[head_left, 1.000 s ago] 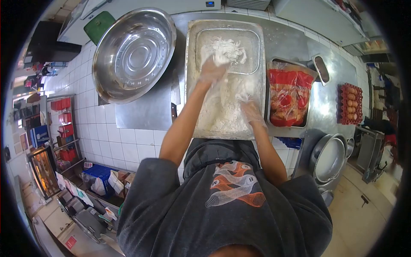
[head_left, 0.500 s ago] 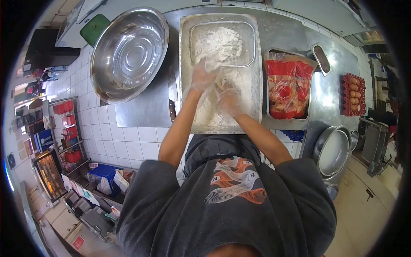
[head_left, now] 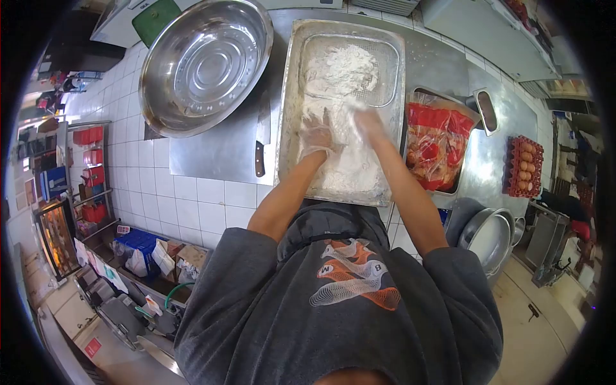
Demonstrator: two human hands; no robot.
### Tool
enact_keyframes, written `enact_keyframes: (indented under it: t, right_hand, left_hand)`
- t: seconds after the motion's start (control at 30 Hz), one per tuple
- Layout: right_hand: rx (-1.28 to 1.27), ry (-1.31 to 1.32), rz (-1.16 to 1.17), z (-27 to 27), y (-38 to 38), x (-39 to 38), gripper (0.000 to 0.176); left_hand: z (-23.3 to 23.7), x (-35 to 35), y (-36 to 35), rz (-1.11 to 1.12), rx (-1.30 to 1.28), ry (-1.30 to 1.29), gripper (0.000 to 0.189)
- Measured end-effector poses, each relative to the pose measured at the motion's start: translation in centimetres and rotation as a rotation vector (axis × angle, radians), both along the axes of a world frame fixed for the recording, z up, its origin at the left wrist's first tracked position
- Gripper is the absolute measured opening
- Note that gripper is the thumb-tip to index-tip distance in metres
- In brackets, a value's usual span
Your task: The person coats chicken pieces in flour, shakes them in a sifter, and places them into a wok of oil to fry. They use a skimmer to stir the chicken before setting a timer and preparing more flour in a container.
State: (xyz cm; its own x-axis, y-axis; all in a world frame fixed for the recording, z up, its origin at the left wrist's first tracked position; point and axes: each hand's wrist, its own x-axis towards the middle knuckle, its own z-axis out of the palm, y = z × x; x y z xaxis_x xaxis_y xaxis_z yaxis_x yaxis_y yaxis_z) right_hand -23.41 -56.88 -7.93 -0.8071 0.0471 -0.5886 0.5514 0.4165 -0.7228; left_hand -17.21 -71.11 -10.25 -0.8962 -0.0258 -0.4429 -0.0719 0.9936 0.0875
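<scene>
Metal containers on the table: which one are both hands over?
The large rectangular tray holding white powder, between the round basin and the red-printed bag. Only it has the left hand and right hand over it; the others have neither.

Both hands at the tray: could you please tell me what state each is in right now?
Left hand: open, spread over the white powder.
Right hand: blurred; open or closed cannot be told.

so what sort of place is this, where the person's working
Most likely a commercial kitchen or food-prep room: there is a steel worktop with a large metal bowl, a tray spread with flour-like powder, and a stock of eggs.
</scene>
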Motion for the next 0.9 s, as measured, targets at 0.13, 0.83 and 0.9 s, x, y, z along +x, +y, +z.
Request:
enact_keyframes:
  t: [0.13, 0.83, 0.9]
  right_hand:
    - [-0.487, -0.214, -0.446, 8.3, -0.5, -4.1, 0.051]
    - [0.676, 0.695, 0.505, -8.1, 0.1, 4.7, 0.071]
    - [0.597, 0.538, 0.599, -6.8, 0.9, 5.3, 0.072]
  left_hand:
    - [-1.1, 0.4, 0.8, -0.024, -0.053, 0.052, 0.063]
    - [6.8, -16.8, 0.4, -0.21, 0.387, 0.142, 0.078]
    - [6.6, -15.8, 0.3, -0.228, 0.334, 0.14, 0.082]
